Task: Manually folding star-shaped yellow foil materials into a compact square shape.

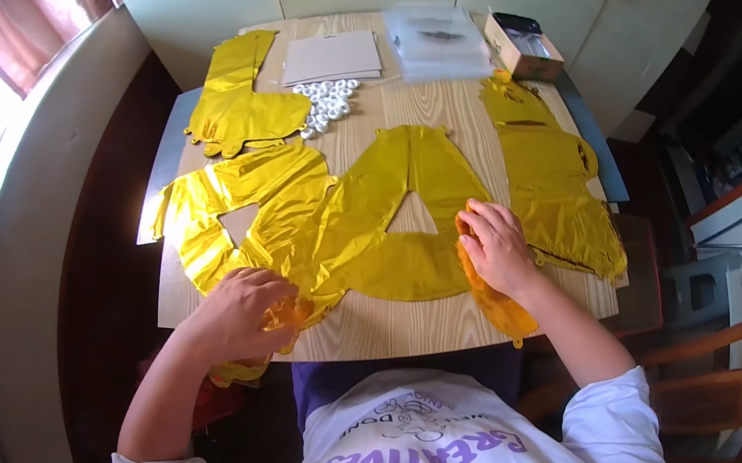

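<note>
Foil pieces [436, 265] lie across the table [397, 325]; behind the middle ones, small parts [328, 106] sit before a card stack [329, 54], with plastic bags [437, 42] to its right, then a box [531, 62].

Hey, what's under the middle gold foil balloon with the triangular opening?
Wood-grain tabletop shows through the opening in the gold foil balloon; whatever lies beneath the foil itself is covered.
</note>
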`<move>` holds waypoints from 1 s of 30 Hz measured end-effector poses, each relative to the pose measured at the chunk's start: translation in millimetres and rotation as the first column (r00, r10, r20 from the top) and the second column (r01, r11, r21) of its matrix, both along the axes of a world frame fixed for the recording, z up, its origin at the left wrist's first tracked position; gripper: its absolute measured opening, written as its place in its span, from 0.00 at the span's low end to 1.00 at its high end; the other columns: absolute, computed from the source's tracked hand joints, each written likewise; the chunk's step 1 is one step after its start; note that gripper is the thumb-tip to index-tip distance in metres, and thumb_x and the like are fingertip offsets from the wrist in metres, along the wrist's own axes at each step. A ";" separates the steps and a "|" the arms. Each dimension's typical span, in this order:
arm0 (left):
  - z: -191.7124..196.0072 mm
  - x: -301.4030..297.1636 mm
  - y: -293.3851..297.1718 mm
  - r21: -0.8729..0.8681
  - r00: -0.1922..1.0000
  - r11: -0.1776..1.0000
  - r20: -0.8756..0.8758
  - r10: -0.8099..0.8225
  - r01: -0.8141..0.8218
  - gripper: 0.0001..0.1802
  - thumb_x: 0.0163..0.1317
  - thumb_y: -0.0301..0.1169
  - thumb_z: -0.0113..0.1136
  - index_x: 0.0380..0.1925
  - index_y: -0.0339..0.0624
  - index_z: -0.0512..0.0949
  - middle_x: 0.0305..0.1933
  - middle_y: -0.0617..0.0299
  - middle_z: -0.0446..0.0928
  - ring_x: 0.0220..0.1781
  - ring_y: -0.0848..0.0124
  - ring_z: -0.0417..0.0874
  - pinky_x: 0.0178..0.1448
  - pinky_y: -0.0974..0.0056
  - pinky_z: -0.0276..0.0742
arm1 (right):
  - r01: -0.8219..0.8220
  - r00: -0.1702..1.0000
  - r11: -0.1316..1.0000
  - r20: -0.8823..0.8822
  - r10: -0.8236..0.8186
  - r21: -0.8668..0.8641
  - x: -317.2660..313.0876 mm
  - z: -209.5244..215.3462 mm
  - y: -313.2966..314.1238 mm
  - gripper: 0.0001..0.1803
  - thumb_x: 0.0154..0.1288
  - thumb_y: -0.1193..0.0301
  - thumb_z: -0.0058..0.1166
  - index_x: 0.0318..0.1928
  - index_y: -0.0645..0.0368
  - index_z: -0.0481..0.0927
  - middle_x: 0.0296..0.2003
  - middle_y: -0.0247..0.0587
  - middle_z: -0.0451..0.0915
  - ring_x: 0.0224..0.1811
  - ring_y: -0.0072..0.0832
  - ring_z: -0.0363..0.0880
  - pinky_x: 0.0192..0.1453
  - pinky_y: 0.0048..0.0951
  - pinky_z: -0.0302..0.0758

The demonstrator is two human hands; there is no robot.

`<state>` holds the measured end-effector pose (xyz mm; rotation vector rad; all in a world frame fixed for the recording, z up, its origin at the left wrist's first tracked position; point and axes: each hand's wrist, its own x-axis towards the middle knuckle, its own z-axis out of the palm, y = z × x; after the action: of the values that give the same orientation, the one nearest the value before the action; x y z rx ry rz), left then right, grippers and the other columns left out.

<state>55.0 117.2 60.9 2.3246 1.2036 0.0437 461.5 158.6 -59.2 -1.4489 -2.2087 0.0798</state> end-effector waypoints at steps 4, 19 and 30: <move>-27.1 5.2 7.2 0.022 0.998 0.999 -0.045 0.050 -0.049 0.23 0.58 0.40 0.67 0.53 0.45 0.83 0.58 0.49 0.79 0.61 0.51 0.80 0.69 0.51 0.73 | -0.050 0.999 0.999 -0.008 0.050 0.017 -2.4 3.5 4.5 0.19 0.66 0.68 0.62 0.55 0.60 0.81 0.61 0.47 0.78 0.65 0.46 0.72 0.71 0.44 0.67; -74.8 -83.7 249.2 0.469 0.883 0.765 0.073 0.464 -0.441 0.40 0.55 0.49 0.74 0.65 0.45 0.75 0.72 0.44 0.68 0.73 0.48 0.70 0.74 0.51 0.69 | -0.264 0.959 0.962 -0.092 0.270 0.065 -82.0 61.8 117.9 0.10 0.63 0.69 0.64 0.42 0.58 0.85 0.42 0.41 0.82 0.49 0.43 0.78 0.58 0.42 0.74; -97.4 -128.1 276.5 0.363 0.818 0.734 0.201 0.540 -0.574 0.40 0.44 0.34 0.71 0.62 0.39 0.76 0.74 0.33 0.62 0.71 0.43 0.72 0.75 0.53 0.70 | -0.278 0.956 0.961 -0.108 0.274 -0.016 -169.9 32.1 197.7 0.12 0.64 0.65 0.63 0.45 0.54 0.86 0.44 0.39 0.80 0.52 0.42 0.77 0.62 0.42 0.72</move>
<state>-73.1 393.7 -36.5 2.1543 1.9665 0.6594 291.6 356.3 -27.1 -1.1148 -2.3167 0.2790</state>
